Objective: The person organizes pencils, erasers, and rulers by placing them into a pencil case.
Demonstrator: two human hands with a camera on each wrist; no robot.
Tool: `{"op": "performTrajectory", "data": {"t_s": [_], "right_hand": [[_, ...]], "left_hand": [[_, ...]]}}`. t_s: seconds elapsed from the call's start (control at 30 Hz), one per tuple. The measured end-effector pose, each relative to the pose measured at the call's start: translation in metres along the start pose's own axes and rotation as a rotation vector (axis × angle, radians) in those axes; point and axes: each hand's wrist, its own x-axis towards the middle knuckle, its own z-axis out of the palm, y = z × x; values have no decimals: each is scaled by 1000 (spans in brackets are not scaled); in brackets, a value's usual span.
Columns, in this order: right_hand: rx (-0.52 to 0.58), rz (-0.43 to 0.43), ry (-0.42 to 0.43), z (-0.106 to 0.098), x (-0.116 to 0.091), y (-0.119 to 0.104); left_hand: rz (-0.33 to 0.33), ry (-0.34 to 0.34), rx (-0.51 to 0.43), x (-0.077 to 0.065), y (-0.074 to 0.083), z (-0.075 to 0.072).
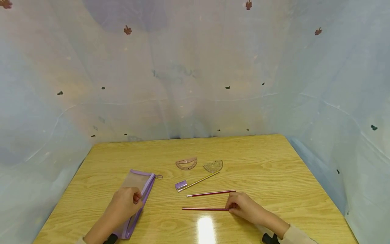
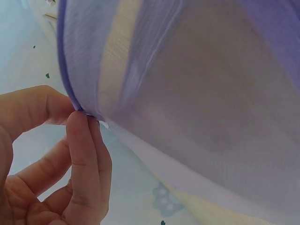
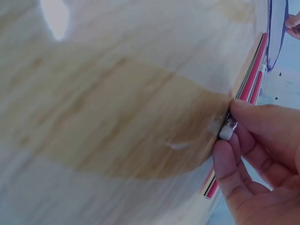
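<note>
My left hand (image 1: 123, 203) pinches the purple edging of a mesh zip pencil case (image 1: 132, 179) at the table's left. In the left wrist view the case (image 2: 206, 84) spreads wide, with the left thumb and fingers (image 2: 84, 154) at its border. Over on the right, my right hand (image 1: 245, 207) pinches a red striped pencil (image 1: 204, 209) near one end. Its white eraser tip (image 3: 226, 132) shows between the thumb and fingers in the right wrist view. Just beyond lies a second red pencil (image 1: 210, 193), roughly parallel, its right end close to that hand.
A yellow pencil (image 1: 201, 181) lies slanted at mid-table, its lower end by a purple-wrapped eraser (image 1: 181, 184). Farther back are a pinkish protractor (image 1: 179, 166) and a clear one (image 1: 214, 166). The wooden table (image 1: 274, 162) meets a patterned cloth (image 1: 189, 115) behind.
</note>
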Motion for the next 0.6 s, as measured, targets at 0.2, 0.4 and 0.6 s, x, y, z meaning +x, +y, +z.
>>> {"op": "performTrajectory", "data": {"t_s": [0.2,0.4,0.6], "right_hand": [[16,27,-8,1,1,-1],[39,53,-13,2,2,-1],[50,65,-13,3,3,-2]], "left_hand": [[-24,-5,4,0,0,-4],[-26,-2,2,0,1,-9],[-29,1,-14,2,1,-10]]}}
